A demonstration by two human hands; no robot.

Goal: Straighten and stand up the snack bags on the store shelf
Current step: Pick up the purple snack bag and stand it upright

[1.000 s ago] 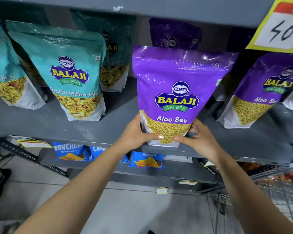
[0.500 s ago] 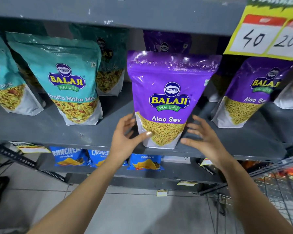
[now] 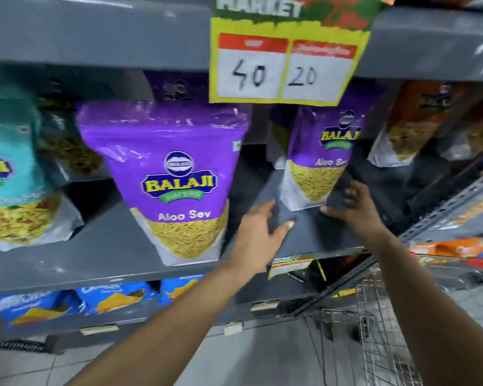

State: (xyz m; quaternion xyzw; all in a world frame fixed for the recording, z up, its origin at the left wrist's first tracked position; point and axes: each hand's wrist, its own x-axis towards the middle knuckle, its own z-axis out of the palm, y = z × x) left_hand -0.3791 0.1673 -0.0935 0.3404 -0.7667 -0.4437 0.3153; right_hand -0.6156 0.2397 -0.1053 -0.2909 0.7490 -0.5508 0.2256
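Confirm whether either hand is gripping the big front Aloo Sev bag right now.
No: the front Aloo Sev bag stands untouched while both open hands reach right.

Head view, close before shelf point(image 3: 101, 246)

The big purple bag point(image 3: 176, 176) reads "BALAJI WAFERS" and "Aloo Sev". The second purple bag point(image 3: 321, 154) shows "BALAJI" and "Aloo Se", rest cut off. The yellow price sign point(image 3: 285, 59) has "MARKET" up top, plus handwritten "40" and "20".
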